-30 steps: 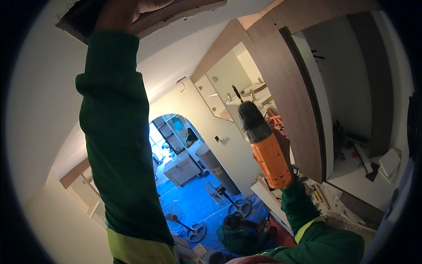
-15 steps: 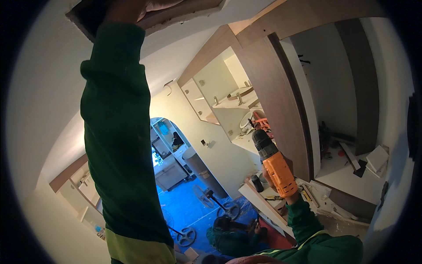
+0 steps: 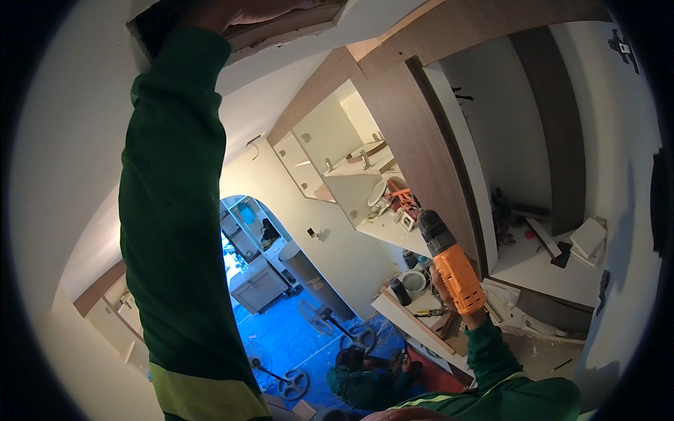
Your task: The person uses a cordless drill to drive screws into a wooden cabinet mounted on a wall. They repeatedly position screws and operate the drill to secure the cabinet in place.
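Observation:
My right hand (image 3: 441,286) grips an orange and black cordless drill (image 3: 460,279), its dark chuck tilted up and to the left. It is in front of the wood-faced cabinets, right of the middle. High at the top edge, my left hand (image 3: 246,10) reaches into a rough-edged ceiling opening (image 3: 298,36). The frame's upper edge cuts off part of that hand, so its fingers and anything in them are hard to make out. My raised green sleeve (image 3: 175,189) fills much of the left side.
Open cabinets (image 3: 326,140) hold orange tools and small fittings. Below them, a cluttered counter (image 3: 414,316) carries a dark canister (image 3: 400,291) and tools. A co-worker (image 3: 368,379) crouches low on the blue-covered floor (image 3: 295,337), near dark round-based stands (image 3: 291,384). White pieces lie in the right-hand compartment (image 3: 588,238).
The view has turned slightly, so the cabinets and room sit further left. My right hand with the drill has shifted a little right against them. My left hand is still at the opening.

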Demonstrator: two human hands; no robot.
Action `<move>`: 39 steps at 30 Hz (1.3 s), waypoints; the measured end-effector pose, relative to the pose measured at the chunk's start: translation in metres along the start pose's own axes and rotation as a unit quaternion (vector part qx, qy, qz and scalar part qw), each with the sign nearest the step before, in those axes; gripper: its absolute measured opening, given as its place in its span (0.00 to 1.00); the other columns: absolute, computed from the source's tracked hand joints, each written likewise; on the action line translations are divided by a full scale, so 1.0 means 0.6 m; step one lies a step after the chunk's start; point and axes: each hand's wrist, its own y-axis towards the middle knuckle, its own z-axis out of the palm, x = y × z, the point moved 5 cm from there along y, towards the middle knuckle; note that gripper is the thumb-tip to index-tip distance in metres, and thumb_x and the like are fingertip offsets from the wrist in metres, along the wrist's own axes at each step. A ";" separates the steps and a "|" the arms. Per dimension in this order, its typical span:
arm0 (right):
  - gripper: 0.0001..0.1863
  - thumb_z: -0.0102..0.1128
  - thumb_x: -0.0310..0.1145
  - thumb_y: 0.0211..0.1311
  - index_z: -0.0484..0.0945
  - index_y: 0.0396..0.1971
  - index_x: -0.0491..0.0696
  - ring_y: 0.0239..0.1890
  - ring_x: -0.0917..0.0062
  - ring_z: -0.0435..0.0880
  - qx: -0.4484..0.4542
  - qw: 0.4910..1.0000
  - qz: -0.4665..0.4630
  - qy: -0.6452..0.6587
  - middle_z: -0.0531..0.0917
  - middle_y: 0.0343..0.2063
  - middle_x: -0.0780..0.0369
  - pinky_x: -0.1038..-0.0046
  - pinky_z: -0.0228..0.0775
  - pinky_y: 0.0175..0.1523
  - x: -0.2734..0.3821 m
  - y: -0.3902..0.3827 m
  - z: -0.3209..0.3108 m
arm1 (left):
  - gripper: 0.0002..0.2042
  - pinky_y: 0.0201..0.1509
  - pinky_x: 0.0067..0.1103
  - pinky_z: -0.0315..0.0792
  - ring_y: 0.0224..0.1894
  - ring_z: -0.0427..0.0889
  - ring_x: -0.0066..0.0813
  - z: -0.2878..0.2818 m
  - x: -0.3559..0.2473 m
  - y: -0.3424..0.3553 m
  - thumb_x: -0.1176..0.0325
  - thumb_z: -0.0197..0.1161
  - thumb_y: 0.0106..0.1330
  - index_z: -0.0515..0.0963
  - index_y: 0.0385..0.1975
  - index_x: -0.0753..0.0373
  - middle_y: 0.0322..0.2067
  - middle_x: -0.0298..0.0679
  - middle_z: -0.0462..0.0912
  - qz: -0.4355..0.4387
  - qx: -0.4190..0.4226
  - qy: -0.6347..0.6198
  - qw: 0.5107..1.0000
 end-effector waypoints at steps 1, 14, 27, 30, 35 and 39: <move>0.19 0.68 0.31 0.65 0.75 0.53 0.43 0.41 0.73 0.87 -0.011 0.983 0.083 0.161 0.84 0.42 0.60 0.70 0.86 0.49 -0.013 -0.003 -0.001 | 0.30 0.74 0.40 0.61 0.71 0.69 0.46 0.000 0.001 -0.001 0.41 0.52 0.76 0.74 0.66 0.58 0.68 0.48 0.73 -0.002 0.001 0.000 1.000; 0.15 0.68 0.32 0.65 0.80 0.49 0.45 0.41 0.69 0.88 -0.013 0.992 -0.003 -0.128 0.86 0.42 0.60 0.69 0.82 0.51 0.030 -0.008 -0.033 | 0.29 0.72 0.40 0.64 0.69 0.72 0.47 0.007 0.000 -0.008 0.42 0.53 0.76 0.77 0.63 0.60 0.65 0.50 0.76 -0.019 0.021 0.007 1.000; 0.14 0.66 0.32 0.69 0.78 0.51 0.45 0.42 0.74 0.87 -0.008 0.997 0.060 -0.045 0.86 0.41 0.59 0.73 0.81 0.48 0.026 -0.020 -0.048 | 0.29 0.70 0.40 0.67 0.66 0.75 0.48 0.009 -0.005 -0.023 0.43 0.55 0.75 0.79 0.60 0.63 0.62 0.52 0.79 -0.040 0.020 0.040 0.998; 0.13 0.65 0.34 0.70 0.79 0.50 0.45 0.40 0.74 0.87 0.038 0.985 0.151 -0.067 0.86 0.39 0.59 0.72 0.80 0.45 0.026 -0.024 -0.056 | 0.29 0.69 0.40 0.68 0.66 0.76 0.48 0.007 -0.009 -0.036 0.43 0.55 0.75 0.80 0.59 0.63 0.61 0.52 0.79 -0.058 0.038 0.048 0.996; 0.13 0.64 0.36 0.71 0.79 0.47 0.45 0.38 0.71 0.87 0.039 0.986 0.153 -0.048 0.86 0.37 0.60 0.68 0.79 0.42 0.036 -0.031 -0.067 | 0.26 0.64 0.42 0.73 0.59 0.82 0.50 0.018 0.010 -0.049 0.46 0.59 0.72 0.84 0.53 0.65 0.54 0.52 0.85 -0.039 0.050 0.074 0.995; 0.11 0.64 0.38 0.71 0.79 0.43 0.46 0.34 0.74 0.83 0.003 0.988 0.151 -0.032 0.83 0.32 0.63 0.70 0.76 0.39 0.034 -0.041 -0.063 | 0.25 0.63 0.43 0.72 0.56 0.83 0.49 0.055 0.051 -0.050 0.49 0.65 0.67 0.84 0.51 0.66 0.50 0.50 0.86 0.073 -0.097 0.076 0.990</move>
